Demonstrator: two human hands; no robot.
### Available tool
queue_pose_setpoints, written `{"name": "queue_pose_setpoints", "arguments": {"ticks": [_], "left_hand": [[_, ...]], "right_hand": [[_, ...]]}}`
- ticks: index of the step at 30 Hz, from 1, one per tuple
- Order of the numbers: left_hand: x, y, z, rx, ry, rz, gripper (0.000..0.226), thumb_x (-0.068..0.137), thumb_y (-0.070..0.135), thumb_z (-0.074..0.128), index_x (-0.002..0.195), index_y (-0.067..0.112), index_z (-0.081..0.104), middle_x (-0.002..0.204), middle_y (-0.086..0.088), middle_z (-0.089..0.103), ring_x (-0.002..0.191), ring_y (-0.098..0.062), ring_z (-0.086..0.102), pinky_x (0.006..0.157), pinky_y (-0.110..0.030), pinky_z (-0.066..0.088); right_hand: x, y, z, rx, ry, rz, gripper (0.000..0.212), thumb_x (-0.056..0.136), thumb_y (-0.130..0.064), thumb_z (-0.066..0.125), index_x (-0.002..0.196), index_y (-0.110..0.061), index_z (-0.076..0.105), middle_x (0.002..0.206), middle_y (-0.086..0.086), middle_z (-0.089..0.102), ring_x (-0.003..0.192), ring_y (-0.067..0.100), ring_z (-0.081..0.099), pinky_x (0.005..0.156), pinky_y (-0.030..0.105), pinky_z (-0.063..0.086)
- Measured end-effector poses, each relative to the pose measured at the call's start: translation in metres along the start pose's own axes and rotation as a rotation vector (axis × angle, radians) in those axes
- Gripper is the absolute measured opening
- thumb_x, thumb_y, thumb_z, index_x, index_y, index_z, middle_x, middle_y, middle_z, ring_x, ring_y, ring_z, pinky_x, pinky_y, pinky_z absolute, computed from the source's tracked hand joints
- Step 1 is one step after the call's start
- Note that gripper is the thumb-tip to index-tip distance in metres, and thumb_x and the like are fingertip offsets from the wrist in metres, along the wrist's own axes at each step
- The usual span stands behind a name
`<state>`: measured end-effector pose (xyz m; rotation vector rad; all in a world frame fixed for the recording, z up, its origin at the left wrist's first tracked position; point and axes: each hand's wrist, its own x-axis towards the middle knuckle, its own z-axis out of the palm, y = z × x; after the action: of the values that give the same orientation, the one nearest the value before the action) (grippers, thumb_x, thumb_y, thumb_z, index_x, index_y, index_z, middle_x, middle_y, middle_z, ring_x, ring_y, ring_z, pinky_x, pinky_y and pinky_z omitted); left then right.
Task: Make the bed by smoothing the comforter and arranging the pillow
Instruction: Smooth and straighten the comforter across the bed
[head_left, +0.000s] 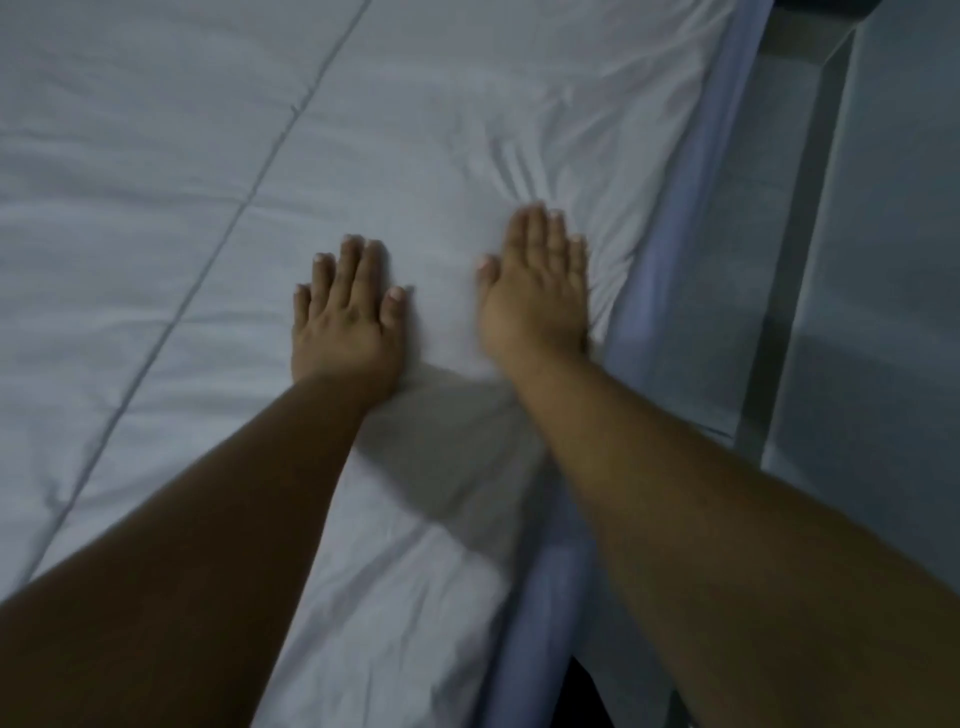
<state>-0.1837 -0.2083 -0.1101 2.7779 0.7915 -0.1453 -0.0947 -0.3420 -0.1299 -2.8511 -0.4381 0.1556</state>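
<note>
White comforter (415, 130) under left hand (345, 325) and right hand (535, 291), palms down, fingers flat, grasping nothing

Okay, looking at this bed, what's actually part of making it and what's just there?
Part of the job:
- white quilted comforter, creased near the edge
- left hand, flat on it
- right hand, flat on it

Just there:
- pale blue sheet edge beside the comforter
- grey floor

No pillow in view.
</note>
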Motion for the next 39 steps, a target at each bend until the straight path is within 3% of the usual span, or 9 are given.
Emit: {"name": "queue_pose_setpoints", "arguments": {"ticks": [6, 13, 20, 27, 34, 36, 39], "left_hand": [[-0.056, -0.042, -0.006, -0.036, 0.002, -0.013, 0.057, 0.100, 0.046, 0.019, 0.152, 0.028, 0.005, 0.161, 0.007, -0.002, 0.149, -0.019, -0.004, 0.121, -0.038, -0.002], [-0.139, -0.098, -0.025, -0.023, 0.054, 0.059, 0.057, 0.100, 0.046, 0.015, 0.152, 0.025, 0.004, 0.162, 0.005, -0.003, 0.149, -0.020, -0.007, 0.120, -0.039, -0.004], [-0.229, -0.150, -0.010, 0.006, 0.000, 0.037, 0.058, 0.099, 0.046, 0.016, 0.152, 0.026, 0.003, 0.161, 0.006, -0.004, 0.149, -0.019, -0.007, 0.121, -0.040, -0.003], [-0.229, -0.142, -0.001, 0.007, -0.004, -0.044, 0.058, 0.099, 0.046, 0.014, 0.152, 0.026, 0.001, 0.161, 0.006, -0.005, 0.149, -0.019, -0.007, 0.121, -0.039, -0.003], [-0.239, -0.142, 0.002, 0.018, -0.031, -0.013, 0.057, 0.099, 0.046, 0.017, 0.152, 0.028, 0.007, 0.162, 0.007, -0.001, 0.149, -0.020, -0.003, 0.121, -0.040, 0.000], [-0.250, -0.147, 0.002, 0.002, -0.035, -0.002, 0.057, 0.099, 0.046, 0.018, 0.152, 0.028, 0.007, 0.162, 0.006, -0.001, 0.149, -0.020, -0.003, 0.121, -0.041, 0.000], [-0.274, -0.160, -0.002, -0.004, -0.042, 0.017, 0.057, 0.100, 0.045, 0.016, 0.152, 0.026, 0.004, 0.162, 0.005, -0.003, 0.149, -0.020, -0.005, 0.121, -0.040, -0.002]], "right_hand": [[-0.027, 0.019, -0.019, -0.091, -0.019, 0.304, 0.062, 0.100, -0.035, 0.022, 0.150, -0.006, 0.002, 0.160, 0.008, -0.001, 0.147, 0.023, -0.004, 0.119, 0.042, -0.005], [-0.175, -0.094, 0.013, 0.065, -0.061, 0.020, 0.061, 0.100, -0.039, 0.023, 0.151, -0.008, 0.008, 0.160, 0.005, 0.005, 0.147, 0.020, -0.003, 0.119, 0.039, -0.005], [-0.232, -0.039, 0.009, -0.060, -0.053, 0.290, 0.059, 0.100, -0.032, 0.020, 0.150, -0.006, 0.001, 0.160, 0.007, -0.001, 0.147, 0.022, -0.004, 0.120, 0.040, -0.005], [-0.250, -0.127, 0.021, 0.086, -0.006, 0.001, 0.062, 0.101, -0.040, 0.022, 0.150, -0.006, 0.006, 0.160, 0.007, 0.004, 0.147, 0.021, -0.003, 0.118, 0.039, -0.006], [-0.267, -0.061, 0.027, -0.051, -0.038, 0.136, 0.061, 0.101, -0.037, 0.020, 0.150, -0.007, 0.002, 0.160, 0.007, -0.001, 0.147, 0.021, -0.005, 0.119, 0.038, -0.008], [-0.271, -0.061, 0.018, -0.062, -0.048, 0.222, 0.061, 0.101, -0.036, 0.020, 0.150, -0.006, -0.001, 0.160, 0.008, -0.004, 0.147, 0.022, -0.008, 0.119, 0.038, -0.008], [-0.303, -0.099, 0.016, 0.003, -0.010, 0.183, 0.063, 0.101, -0.038, 0.022, 0.150, -0.005, 0.000, 0.160, 0.008, -0.002, 0.147, 0.022, -0.007, 0.118, 0.039, -0.009]]}}
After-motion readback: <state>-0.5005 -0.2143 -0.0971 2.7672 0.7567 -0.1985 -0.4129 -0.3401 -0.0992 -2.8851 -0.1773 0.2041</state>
